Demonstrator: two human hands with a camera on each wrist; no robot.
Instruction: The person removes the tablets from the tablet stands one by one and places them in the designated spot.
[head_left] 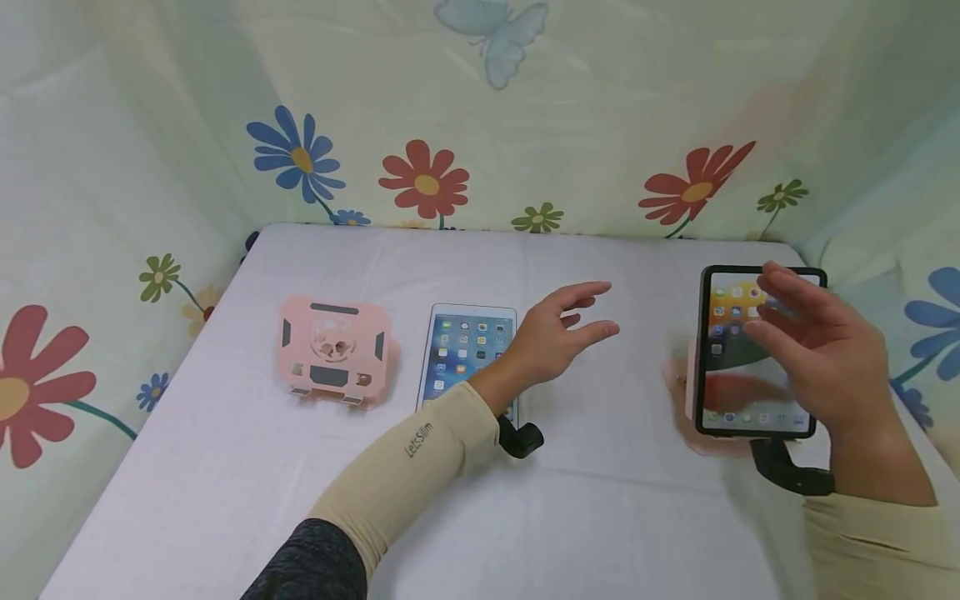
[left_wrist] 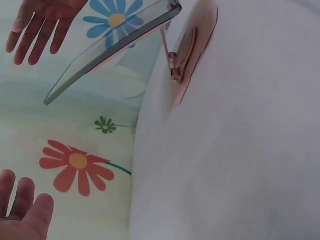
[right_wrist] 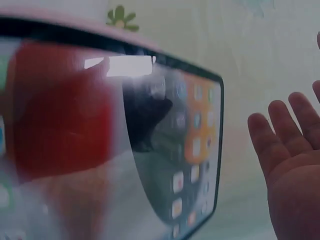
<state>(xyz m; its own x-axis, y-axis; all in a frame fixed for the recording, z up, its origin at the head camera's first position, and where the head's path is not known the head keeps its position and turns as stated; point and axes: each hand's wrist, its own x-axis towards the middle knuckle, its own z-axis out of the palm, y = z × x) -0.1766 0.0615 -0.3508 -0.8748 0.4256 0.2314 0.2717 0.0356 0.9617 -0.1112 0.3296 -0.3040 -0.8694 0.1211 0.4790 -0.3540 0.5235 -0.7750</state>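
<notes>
On the right of the head view, a tablet (head_left: 731, 358) with a dark frame and lit screen leans on a pink stand (head_left: 712, 443). My right hand (head_left: 832, 358) hovers over the screen's right side, fingers loosely extended and holding nothing. In the right wrist view that hand (right_wrist: 295, 165) appears apart from the tablet (right_wrist: 165, 175). My left hand (head_left: 558, 333) is held over the middle of the table, thumb and fingers spread apart around nothing. The left wrist view shows the stand's hinged arm (left_wrist: 172, 65) behind the tablet (left_wrist: 115, 50).
A smaller white tablet (head_left: 457, 346) with its screen lit sits mid-table, partly hidden by my left forearm. Further left stands an unoccupied pink tablet stand (head_left: 330, 377) with grey pads. A flowered curtain (head_left: 585, 125) surrounds the white-covered table (head_left: 600, 533).
</notes>
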